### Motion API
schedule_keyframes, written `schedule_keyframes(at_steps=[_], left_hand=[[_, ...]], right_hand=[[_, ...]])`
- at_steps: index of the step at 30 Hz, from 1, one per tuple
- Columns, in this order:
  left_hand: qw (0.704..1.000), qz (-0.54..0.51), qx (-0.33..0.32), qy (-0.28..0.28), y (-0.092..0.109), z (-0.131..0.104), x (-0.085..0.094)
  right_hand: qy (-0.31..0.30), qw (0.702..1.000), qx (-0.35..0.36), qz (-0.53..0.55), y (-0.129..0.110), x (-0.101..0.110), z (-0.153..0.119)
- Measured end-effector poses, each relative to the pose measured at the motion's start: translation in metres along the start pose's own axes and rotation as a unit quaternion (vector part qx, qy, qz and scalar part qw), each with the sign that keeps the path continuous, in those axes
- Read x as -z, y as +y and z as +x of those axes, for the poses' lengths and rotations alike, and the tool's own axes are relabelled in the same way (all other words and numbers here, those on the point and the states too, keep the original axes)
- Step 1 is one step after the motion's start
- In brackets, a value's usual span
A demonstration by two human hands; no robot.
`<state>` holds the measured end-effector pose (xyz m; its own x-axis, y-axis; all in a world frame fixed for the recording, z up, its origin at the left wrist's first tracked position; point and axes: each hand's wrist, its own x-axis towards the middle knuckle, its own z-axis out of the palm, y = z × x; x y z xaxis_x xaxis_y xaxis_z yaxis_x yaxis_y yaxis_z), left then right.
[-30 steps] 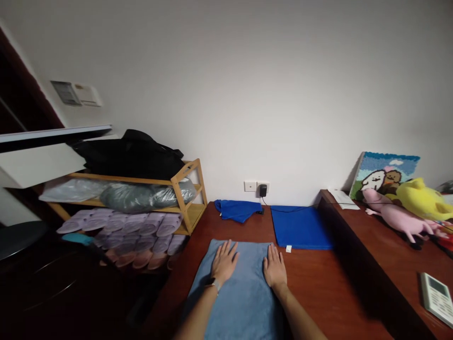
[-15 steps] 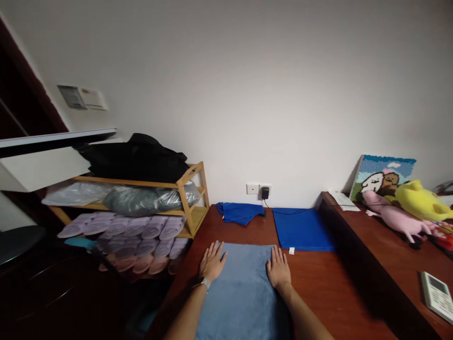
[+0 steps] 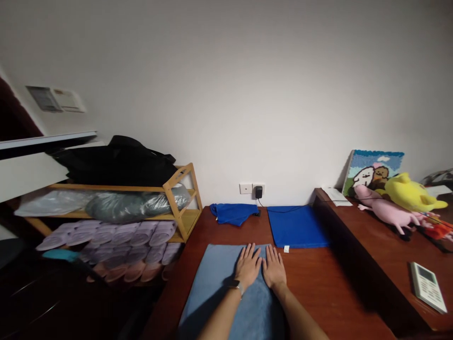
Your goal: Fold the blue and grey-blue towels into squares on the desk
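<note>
A grey-blue cloth (image 3: 212, 283) lies spread flat on the reddish-brown table (image 3: 332, 293). My left hand (image 3: 248, 265) rests palm down on the cloth, right of its middle, fingers stretched out. Close beside it, my right hand (image 3: 274, 269) lies flat along the cloth's right edge, its fingers also extended. Neither hand holds anything. Behind the hands are a crumpled blue cloth (image 3: 233, 213) and, to the right, a flat blue cloth (image 3: 297, 226) with a small white tag.
A wooden rack (image 3: 184, 203) with slippers (image 3: 141, 232) and a black bag (image 3: 116, 163) stands left. An adapter (image 3: 258, 191) is plugged in at the wall. On the right surface lie plush toys (image 3: 406, 193) and a white device with buttons (image 3: 427, 287).
My left hand has moved right across the grey-blue cloth, from its left edge to beside my right hand. The view has turned slightly to the right.
</note>
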<state>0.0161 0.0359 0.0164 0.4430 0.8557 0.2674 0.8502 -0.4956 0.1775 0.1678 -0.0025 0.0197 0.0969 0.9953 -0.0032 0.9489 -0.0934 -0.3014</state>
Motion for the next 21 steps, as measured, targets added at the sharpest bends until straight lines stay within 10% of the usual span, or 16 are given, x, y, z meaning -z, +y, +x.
schedule_keyframes(at_steps=[3,12,21], left_hand=[[1.0,-0.001,0.009,-0.017,-0.008,-0.002,-0.008],[0.985,0.075,0.154,-0.009,-0.158,-0.061,0.031],[0.986,0.085,0.143,0.02,-0.161,-0.064,0.024]], right_hand=[[0.001,1.0,-0.001,0.002,0.001,-0.002,0.002],[-0.018,1.0,-0.016,0.009,-0.002,0.007,0.0],[-0.037,0.999,-0.019,0.025,-0.011,0.013,0.014]])
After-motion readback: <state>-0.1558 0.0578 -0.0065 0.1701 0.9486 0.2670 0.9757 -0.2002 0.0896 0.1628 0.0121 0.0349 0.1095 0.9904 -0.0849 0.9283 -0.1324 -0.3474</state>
